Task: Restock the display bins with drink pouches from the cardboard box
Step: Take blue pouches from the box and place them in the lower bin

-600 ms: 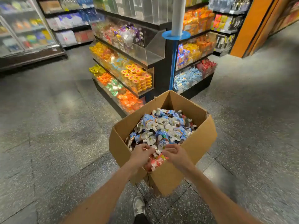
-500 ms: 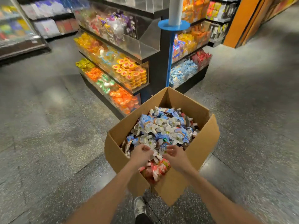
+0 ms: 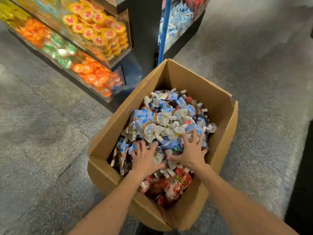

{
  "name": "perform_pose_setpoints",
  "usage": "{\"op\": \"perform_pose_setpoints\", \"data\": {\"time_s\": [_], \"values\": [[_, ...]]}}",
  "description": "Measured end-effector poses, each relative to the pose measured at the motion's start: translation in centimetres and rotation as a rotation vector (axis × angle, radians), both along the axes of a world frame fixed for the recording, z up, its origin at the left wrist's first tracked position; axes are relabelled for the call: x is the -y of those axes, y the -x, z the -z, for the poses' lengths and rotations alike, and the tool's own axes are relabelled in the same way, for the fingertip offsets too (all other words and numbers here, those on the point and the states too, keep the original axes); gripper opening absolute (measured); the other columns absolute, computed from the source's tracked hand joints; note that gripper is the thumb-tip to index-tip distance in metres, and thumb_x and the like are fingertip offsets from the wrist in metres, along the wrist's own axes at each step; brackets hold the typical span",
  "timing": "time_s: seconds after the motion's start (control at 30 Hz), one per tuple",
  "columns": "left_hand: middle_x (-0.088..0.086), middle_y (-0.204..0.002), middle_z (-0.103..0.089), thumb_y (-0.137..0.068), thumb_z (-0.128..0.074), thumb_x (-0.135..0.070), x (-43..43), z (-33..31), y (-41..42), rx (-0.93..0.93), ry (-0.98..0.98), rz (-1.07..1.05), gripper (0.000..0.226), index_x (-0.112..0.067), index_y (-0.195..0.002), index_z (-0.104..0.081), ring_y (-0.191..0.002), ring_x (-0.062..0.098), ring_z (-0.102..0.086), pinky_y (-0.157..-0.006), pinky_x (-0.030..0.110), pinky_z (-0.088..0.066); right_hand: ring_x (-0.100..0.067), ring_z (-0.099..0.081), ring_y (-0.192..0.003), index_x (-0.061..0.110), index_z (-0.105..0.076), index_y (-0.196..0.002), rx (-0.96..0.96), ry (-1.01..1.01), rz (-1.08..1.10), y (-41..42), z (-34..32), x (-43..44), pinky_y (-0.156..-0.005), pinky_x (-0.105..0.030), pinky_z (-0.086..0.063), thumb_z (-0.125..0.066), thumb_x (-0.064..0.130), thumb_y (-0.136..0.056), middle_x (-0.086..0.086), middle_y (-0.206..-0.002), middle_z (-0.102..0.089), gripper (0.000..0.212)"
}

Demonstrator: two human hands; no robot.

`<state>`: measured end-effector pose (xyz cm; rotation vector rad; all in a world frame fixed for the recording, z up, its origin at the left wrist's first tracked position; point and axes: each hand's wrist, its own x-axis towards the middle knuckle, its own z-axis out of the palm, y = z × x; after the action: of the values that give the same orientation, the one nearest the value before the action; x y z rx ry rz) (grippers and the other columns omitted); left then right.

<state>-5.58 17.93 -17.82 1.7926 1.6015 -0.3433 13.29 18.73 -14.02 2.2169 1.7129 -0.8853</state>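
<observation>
An open cardboard box [image 3: 218, 106] stands on the floor, heaped with blue-and-white drink pouches [image 3: 162, 122] with white spouts; red pouches [image 3: 177, 182] fill its near corner. My left hand [image 3: 144, 158] lies palm down on the pile at the left, fingers spread. My right hand [image 3: 191, 151] rests palm down to the right of it, fingers splayed over blue pouches. Neither hand has closed around a pouch. A display bin with blue pouches [image 3: 179, 19] sits behind the box at the top.
A tiered clear-fronted display [image 3: 94, 48] with orange, green and yellow-red packs stands to the upper left, close to the box's left wall. A blue pole [image 3: 165, 29] rises just behind the box. Grey speckled floor [image 3: 42, 133] surrounds it.
Both hands moved forward from the box's near edge onto the blue pouches and spread their fingers. My head has come closer and tilted down.
</observation>
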Motion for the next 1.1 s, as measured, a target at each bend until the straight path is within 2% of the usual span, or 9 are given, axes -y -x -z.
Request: {"op": "perform_pose_setpoints", "data": {"time_s": [0.07,0.17,0.33,0.47,0.6,0.8,0.9,1.03,1.1], "values": [[0.025,-0.157,-0.010,-0.078,-0.064,-0.070,0.0,0.2,-0.1,-0.007,-0.048,0.027,0.088,-0.033,-0.147,-0.025,-0.148,0.044,-0.006,-0.113,0.064,-0.020,-0.047,0.018,-0.146,0.034,-0.012,-0.151,0.034,0.031,-0.052,-0.1,0.2,0.1,-0.111,-0.075,-0.014,-0.074,0.077,-0.058,-0.011,-0.162,0.022,0.119],[0.024,-0.152,-0.017,-0.088,-0.056,-0.065,0.4,0.4,0.4,0.021,-0.088,0.038,0.074,-0.037,-0.149,-0.026,-0.145,0.043,-0.015,-0.114,0.061,-0.025,-0.051,0.006,-0.147,0.033,-0.018,-0.153,0.161,-0.026,-0.085,0.8,0.2,0.7,-0.110,-0.071,-0.017,-0.072,0.066,-0.073,-0.018,-0.163,0.008,0.102],[0.019,-0.149,-0.027,-0.103,-0.045,-0.042,0.2,-0.8,1.4,0.057,-0.115,0.070,0.054,-0.029,-0.153,-0.029,-0.134,0.036,-0.040,-0.106,0.044,-0.041,-0.055,-0.039,-0.131,0.013,-0.065,-0.118,0.168,-0.209,-0.052,1.6,0.4,2.2,-0.102,-0.063,-0.042,-0.087,0.021,-0.072,-0.029,-0.147,-0.040,0.052],[0.014,-0.150,-0.037,-0.105,-0.042,-0.032,-0.2,-1.7,3.2,0.132,-0.029,-0.017,0.046,-0.025,-0.150,-0.037,-0.127,0.034,-0.050,-0.100,0.044,-0.044,-0.047,-0.033,-0.137,0.012,-0.056,-0.124,0.042,-0.238,0.014,1.5,-0.5,2.9,-0.107,-0.052,-0.039,-0.072,-0.002,-0.081,-0.023,-0.153,-0.031,0.047],[0.002,-0.115,-0.054,-0.104,-0.043,-0.033,0.4,-2.3,4.9,0.211,0.018,-0.011,0.041,-0.028,-0.145,-0.045,-0.106,0.025,-0.055,-0.090,0.041,-0.047,-0.034,-0.052,-0.113,0.014,-0.050,-0.116,-0.079,-0.326,0.074,1.1,-1.9,3.0,-0.082,-0.038,-0.046,-0.072,0.005,-0.084,-0.009,-0.140,-0.042,0.040],[-0.002,-0.135,-0.052,-0.104,-0.046,-0.027,1.8,-6.0,5.4,0.309,-0.009,0.044,0.040,-0.030,-0.144,-0.046,-0.126,0.019,-0.048,-0.102,0.035,-0.041,-0.016,-0.058,-0.085,0.031,-0.050,-0.107,-0.411,-0.360,0.314,0.8,-6.1,3.4,-0.068,-0.031,-0.042,-0.068,0.026,-0.092,0.005,-0.105,-0.060,0.024],[-0.006,-0.124,-0.050,-0.104,-0.047,-0.024,2.8,-8.8,5.4,0.360,-0.063,0.042,0.038,-0.031,-0.141,-0.049,-0.110,0.016,-0.051,-0.100,0.033,-0.041,-0.017,-0.064,-0.077,0.035,-0.047,-0.105,-0.647,-0.293,0.448,0.8,-8.2,4.2,-0.062,-0.029,-0.049,-0.072,0.024,-0.090,0.001,-0.099,-0.066,0.031],[-0.002,-0.144,-0.048,-0.100,-0.054,-0.015,4.9,-13.3,6.0,0.412,-0.165,0.007,0.041,-0.029,-0.138,-0.055,-0.110,0.019,-0.056,-0.095,0.028,-0.037,-0.020,-0.070,-0.089,0.025,-0.057,-0.116,-0.916,-0.158,0.481,0.2,-11.4,5.8,-0.067,-0.029,-0.056,-0.080,0.014,-0.082,-0.005,-0.106,-0.070,0.042],[-0.004,-0.137,-0.056,-0.095,-0.059,-0.009,6.1,-15.8,6.6,0.475,-0.254,-0.018,0.042,-0.028,-0.132,-0.061,-0.095,0.007,-0.057,-0.085,0.023,-0.040,-0.016,-0.070,-0.088,0.024,-0.060,-0.116,-0.971,-0.173,0.473,0.4,-13.5,6.6,-0.066,-0.026,-0.053,-0.080,0.013,-0.081,-0.002,-0.105,-0.070,0.042]]}}
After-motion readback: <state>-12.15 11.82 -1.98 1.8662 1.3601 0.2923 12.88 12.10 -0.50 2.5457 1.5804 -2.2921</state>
